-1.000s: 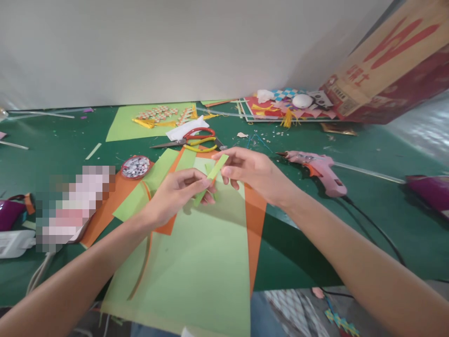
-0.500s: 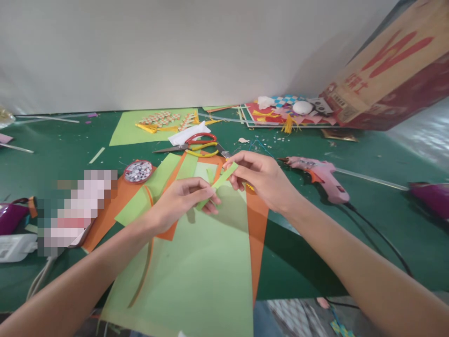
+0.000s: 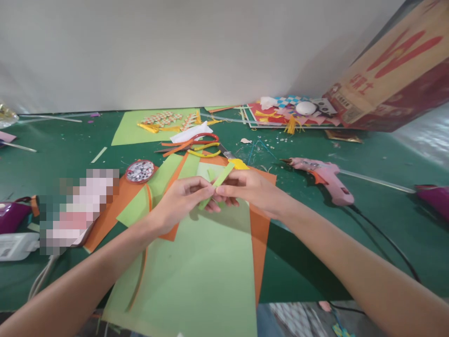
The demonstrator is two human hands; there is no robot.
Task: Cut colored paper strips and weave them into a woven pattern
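A light green paper strip [image 3: 223,175] is held between my two hands, slanting up to the right. My left hand [image 3: 189,193] is closed on its lower part, thumb against fingers. My right hand [image 3: 247,189] pinches the strip close to the left fingertips, so the two hands almost meet. Below them lies a large pale green sheet [image 3: 210,262] over orange paper [image 3: 259,252]. Just beyond the hands are red- and yellow-handled scissors [image 3: 203,144] and a yellow-handled cutter [image 3: 237,163].
A pink glue gun [image 3: 324,175] with a glue stick and cord lies to the right. On the left are a dish of googly eyes [image 3: 140,172] and a blurred-out device [image 3: 82,208]. A paper bag [image 3: 389,79] stands at the back right, beside a tray of craft pieces [image 3: 294,114].
My right hand has moved down and left along the strip, closer to my left hand. An orange strip now shows across the scissors. The view has shifted slightly.
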